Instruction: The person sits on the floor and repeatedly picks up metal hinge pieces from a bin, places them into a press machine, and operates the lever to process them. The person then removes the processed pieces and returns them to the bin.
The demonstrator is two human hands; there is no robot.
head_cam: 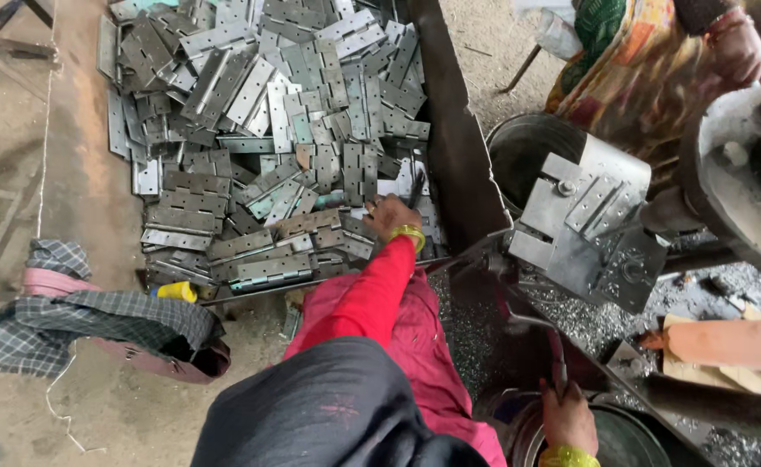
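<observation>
My left hand point(391, 213), in a red sleeve with a yellow bangle, reaches into a big heap of flat grey metal hinge plates point(259, 130) on the floor; its fingers rest on plates near the heap's right edge, and whether it grips one I cannot tell. My right hand point(567, 417), also with a yellow bangle, is low at the right, closed around a thin dark metal rod beside a round dark container point(622, 437). A grey metal jig point(584, 229) with punched plates on it sits on the machine between my hands.
A dark steel channel point(454, 130) borders the heap on its right. A checked cloth and bag point(95, 320) lie on the dusty floor at left. Metal swarf point(588, 316) covers the machine bed. Another person in a patterned garment point(631, 60) works at upper right, beside a dark bucket point(527, 151).
</observation>
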